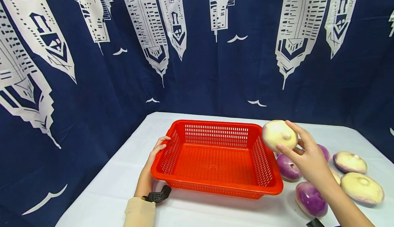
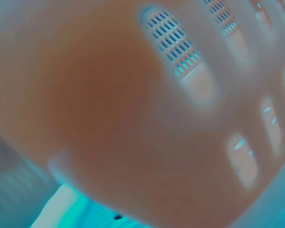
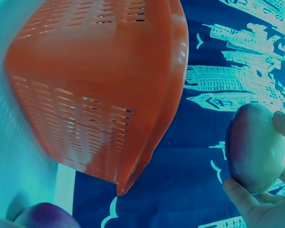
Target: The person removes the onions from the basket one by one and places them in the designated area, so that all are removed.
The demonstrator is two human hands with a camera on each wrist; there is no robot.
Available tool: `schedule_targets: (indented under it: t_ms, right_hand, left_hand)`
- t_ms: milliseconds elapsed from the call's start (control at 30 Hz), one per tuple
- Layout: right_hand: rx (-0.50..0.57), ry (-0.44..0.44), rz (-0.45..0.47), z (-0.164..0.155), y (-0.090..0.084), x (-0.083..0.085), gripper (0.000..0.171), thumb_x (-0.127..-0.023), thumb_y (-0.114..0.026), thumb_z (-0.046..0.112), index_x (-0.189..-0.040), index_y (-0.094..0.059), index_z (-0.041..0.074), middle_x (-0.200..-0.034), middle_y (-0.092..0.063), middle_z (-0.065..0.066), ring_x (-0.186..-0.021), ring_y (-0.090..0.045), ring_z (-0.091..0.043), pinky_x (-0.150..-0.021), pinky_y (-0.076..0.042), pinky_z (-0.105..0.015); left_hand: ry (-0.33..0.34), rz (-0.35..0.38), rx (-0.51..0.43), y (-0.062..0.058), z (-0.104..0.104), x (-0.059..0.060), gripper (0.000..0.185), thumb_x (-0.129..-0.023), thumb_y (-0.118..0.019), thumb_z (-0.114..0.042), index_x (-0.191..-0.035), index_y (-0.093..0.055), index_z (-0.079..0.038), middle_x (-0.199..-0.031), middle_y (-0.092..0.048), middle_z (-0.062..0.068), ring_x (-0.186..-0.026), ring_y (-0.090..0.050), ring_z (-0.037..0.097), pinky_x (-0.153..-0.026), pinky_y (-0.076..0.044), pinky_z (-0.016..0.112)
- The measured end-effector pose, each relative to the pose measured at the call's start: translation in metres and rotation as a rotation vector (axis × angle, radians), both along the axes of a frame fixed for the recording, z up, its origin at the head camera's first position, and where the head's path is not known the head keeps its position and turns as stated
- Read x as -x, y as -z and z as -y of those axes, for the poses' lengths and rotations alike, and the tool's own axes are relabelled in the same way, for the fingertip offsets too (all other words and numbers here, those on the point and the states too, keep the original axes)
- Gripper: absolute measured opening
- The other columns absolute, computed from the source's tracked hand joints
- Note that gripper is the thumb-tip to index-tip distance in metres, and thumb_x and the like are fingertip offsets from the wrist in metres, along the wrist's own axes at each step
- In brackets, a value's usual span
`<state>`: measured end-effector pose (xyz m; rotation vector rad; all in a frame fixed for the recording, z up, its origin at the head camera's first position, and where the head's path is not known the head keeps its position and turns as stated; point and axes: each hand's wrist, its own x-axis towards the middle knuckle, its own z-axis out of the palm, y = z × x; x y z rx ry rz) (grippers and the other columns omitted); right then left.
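A red plastic basket [image 1: 215,183] with slotted walls sits upright on the table, nothing inside it. At its left end my left hand [image 1: 154,157] grips the rim, fingertips curled over the edge. My right hand [image 1: 311,158] pinches a white-and-purple turnip [image 1: 277,134] between thumb and fingers, at the basket's right rim and above the table. The right wrist view shows this turnip [image 3: 256,147] held beside the basket's outer wall [image 3: 85,71]. In the left wrist view the basket wall [image 2: 190,166] is blurred and fills most of the picture.
Several more turnips lie on the white table right of the basket: purple ones [image 1: 288,167] [image 1: 311,199] and pale ones [image 1: 362,187] [image 1: 350,162]. My right forearm passes over this group and hides part of it. A dark blue curtain [image 1: 200,83] with white buildings hangs behind the table.
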<state>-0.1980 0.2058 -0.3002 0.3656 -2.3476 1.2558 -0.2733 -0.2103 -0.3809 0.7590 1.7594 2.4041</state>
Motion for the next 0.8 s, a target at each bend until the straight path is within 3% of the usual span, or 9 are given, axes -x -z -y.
schedule_targets:
  t_ms: [167, 367, 533, 700, 800]
  right_hand:
    - [-0.022, 0.017, 0.011, -0.008, 0.008, -0.006, 0.069, -0.083, -0.064, 0.016, -0.142, -0.029, 0.02, -0.133, -0.032, -0.018, -0.088, -0.044, 0.019, -0.068, -0.043, -0.003]
    - [-0.061, 0.047, 0.045, -0.022, 0.013, -0.007, 0.068, -0.084, -0.064, 0.019, -0.142, -0.029, 0.022, -0.12, -0.042, 0.008, -0.086, -0.045, 0.02, -0.066, -0.043, -0.004]
    - [-0.065, 0.037, 0.02, -0.03, 0.018, -0.009, 0.068, -0.084, -0.063, 0.014, -0.142, -0.029, 0.019, -0.125, -0.039, 0.013, -0.087, -0.045, 0.019, -0.068, -0.042, -0.002]
    - [-0.032, 0.055, 0.095, -0.038, 0.027, -0.015, 0.067, -0.086, -0.06, 0.015, -0.143, -0.026, 0.023, -0.118, -0.034, 0.024, -0.082, -0.047, 0.015, -0.061, -0.046, -0.01]
    - [0.0, 0.059, 0.133, -0.044, 0.034, -0.018, 0.066, -0.087, -0.058, 0.015, -0.143, -0.025, 0.026, -0.116, -0.032, 0.028, -0.086, -0.043, 0.022, -0.063, -0.045, -0.007]
  left_hand:
    - [-0.029, 0.058, 0.027, 0.001, 0.0, -0.001, 0.037, -0.093, -0.014, -0.004, -0.111, -0.04, -0.024, -0.111, -0.042, -0.003, -0.095, -0.046, 0.013, -0.08, -0.044, 0.023]
    - [-0.042, 0.028, 0.024, -0.001, 0.0, -0.001, 0.038, -0.093, -0.015, -0.004, -0.11, -0.041, -0.024, -0.109, -0.044, -0.005, -0.093, -0.047, 0.012, -0.078, -0.043, 0.023]
    - [-0.025, 0.012, 0.015, -0.002, 0.0, -0.001, 0.037, -0.093, -0.014, -0.004, -0.111, -0.041, -0.023, -0.108, -0.046, -0.008, -0.092, -0.048, 0.01, -0.078, -0.044, 0.022]
    - [0.015, -0.014, -0.001, 0.0, 0.002, 0.001, 0.039, -0.093, -0.014, -0.003, -0.111, -0.041, -0.023, -0.108, -0.046, -0.008, -0.091, -0.049, 0.009, -0.077, -0.045, 0.022]
    - [0.017, -0.042, -0.007, 0.002, 0.002, 0.003, 0.041, -0.093, -0.013, -0.002, -0.111, -0.043, -0.024, -0.108, -0.048, -0.009, -0.092, -0.05, 0.006, -0.079, -0.044, 0.021]
